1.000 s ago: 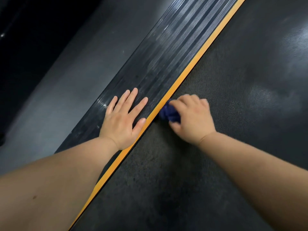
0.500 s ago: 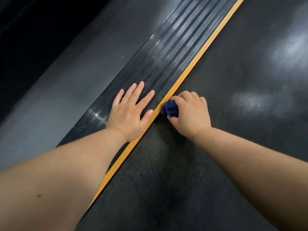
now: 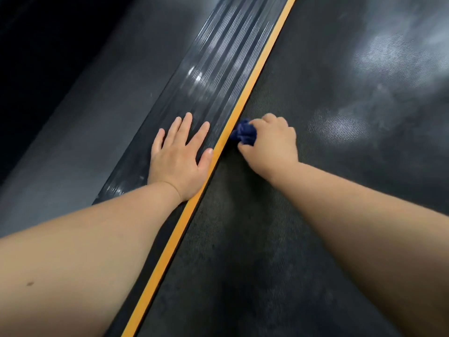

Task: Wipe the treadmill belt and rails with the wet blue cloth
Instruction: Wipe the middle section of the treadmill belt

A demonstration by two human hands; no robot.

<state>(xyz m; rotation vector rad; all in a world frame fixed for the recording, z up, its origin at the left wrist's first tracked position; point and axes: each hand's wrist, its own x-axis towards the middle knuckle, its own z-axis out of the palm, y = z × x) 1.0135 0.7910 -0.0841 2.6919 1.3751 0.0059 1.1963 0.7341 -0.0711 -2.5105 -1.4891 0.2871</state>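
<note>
A bunched dark blue cloth [image 3: 244, 134] lies on the textured black treadmill belt [image 3: 328, 190], right against the orange strip [image 3: 243, 108] at the belt's left edge. My right hand [image 3: 269, 144] grips the cloth with curled fingers and presses it down on the belt. Left of the strip runs the ribbed black side rail [image 3: 218, 69]. My left hand [image 3: 181, 156] rests flat on that rail with fingers spread, its thumb beside the orange strip.
Grey floor [image 3: 85, 132] lies left of the rail, darkening toward the upper left corner. Pale damp-looking patches [image 3: 340, 127] shine on the belt to the right of my right hand and further up.
Both hands have slid forward along the treadmill, the right one carrying the cloth along the orange strip. The left hand stays flat on the rail.
</note>
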